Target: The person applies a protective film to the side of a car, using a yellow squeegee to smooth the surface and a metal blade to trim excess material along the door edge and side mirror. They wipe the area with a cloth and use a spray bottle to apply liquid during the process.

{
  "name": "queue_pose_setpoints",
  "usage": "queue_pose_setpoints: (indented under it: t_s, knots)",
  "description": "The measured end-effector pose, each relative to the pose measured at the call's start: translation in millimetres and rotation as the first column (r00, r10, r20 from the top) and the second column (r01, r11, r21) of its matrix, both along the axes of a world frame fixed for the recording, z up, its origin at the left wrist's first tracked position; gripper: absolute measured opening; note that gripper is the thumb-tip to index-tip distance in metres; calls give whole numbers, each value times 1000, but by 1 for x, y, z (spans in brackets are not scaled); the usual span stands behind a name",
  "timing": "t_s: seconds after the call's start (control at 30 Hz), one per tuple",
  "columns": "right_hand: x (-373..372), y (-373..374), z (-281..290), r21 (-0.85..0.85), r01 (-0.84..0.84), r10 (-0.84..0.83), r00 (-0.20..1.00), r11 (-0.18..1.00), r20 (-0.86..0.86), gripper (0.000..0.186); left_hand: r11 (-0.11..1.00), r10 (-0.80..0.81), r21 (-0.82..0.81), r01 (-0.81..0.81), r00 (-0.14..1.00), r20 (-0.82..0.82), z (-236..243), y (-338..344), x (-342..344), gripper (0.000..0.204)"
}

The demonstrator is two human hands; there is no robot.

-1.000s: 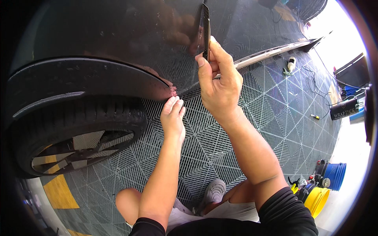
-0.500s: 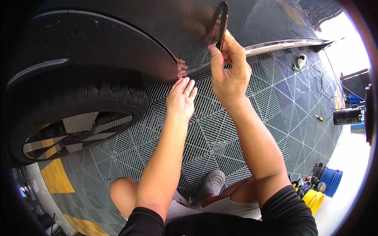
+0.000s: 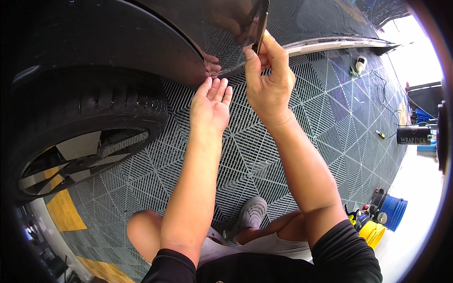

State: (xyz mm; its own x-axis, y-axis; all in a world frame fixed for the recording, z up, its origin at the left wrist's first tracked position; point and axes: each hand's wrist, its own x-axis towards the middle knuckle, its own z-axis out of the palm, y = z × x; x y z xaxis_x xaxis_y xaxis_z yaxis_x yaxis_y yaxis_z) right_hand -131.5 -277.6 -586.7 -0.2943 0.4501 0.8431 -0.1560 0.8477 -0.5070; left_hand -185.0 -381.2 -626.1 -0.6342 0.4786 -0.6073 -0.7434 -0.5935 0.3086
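My left hand (image 3: 210,106) is turned palm up. Its stretched-out fingers reach the lower edge of a glossy dark car panel (image 3: 226,28), just behind the wheel arch. A wrinkled, clear-looking strip (image 3: 229,70) runs along that edge beside the fingertips. To the right, my right hand (image 3: 271,78) is closed on a slim black tool (image 3: 261,26), held nearly upright close to the panel. The tool is seen edge-on and its upper end leaves the picture, so its exact kind is unclear. Both hands are mirrored in the paint.
A black tire (image 3: 94,108) with a spoked rim is at the left. Dark slatted tiles (image 3: 264,151) cover the floor. Far right are a white spray bottle (image 3: 361,63), a black box (image 3: 413,135), cables, a blue bucket (image 3: 395,212) and a yellow bucket (image 3: 373,233).
The view has shifted slightly, and the car and floor sit a little higher and further left. My left fingers have spread a bit at the panel edge. The right hand keeps its hold.
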Motion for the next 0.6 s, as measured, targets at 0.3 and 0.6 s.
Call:
queue_pose_setpoints:
  t_s: [0.3,0.6]
  knots:
    - [-1,-1,-25,20,15,-16,1000,1000,14,40,997,-55,66,50,995,78,-17,0,-7,28]
    - [-1,-2,-39,-12,15,-15,999,1000,28,40,992,-124,-51,118,982,-144,-28,-2,-5,19]
